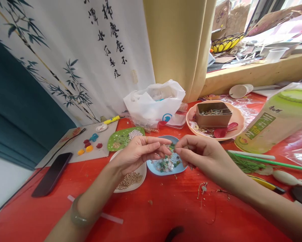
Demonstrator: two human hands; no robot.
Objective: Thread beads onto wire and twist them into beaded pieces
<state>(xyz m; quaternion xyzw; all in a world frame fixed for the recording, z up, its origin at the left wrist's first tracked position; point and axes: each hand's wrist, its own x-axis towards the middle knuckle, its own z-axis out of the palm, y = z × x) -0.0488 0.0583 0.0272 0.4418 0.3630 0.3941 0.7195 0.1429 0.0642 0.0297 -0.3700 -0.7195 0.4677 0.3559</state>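
Note:
My left hand [148,149] is over the near edge of the plates, its fingers stretched out and slightly apart, with the thumb lying along them. Facing it, my right hand [200,151] is closed in a pinch; whatever sits between its fingertips is too small to make out. Below both hands lies a blue plate [154,170] with green, white and clear beads. A white dish [142,176] of small gold beads [129,180] is partly hidden by my left hand. Behind it, a green plate [113,137] carries pearly and other small beads.
A small beaded chain [203,189] lies on the red tabletop [151,215]. Around are a phone [52,174], a white plastic bag [153,104], a peach bowl [239,116] with a metal tin [213,118], a large bottle [274,117] and a yellow-black cutter [265,183].

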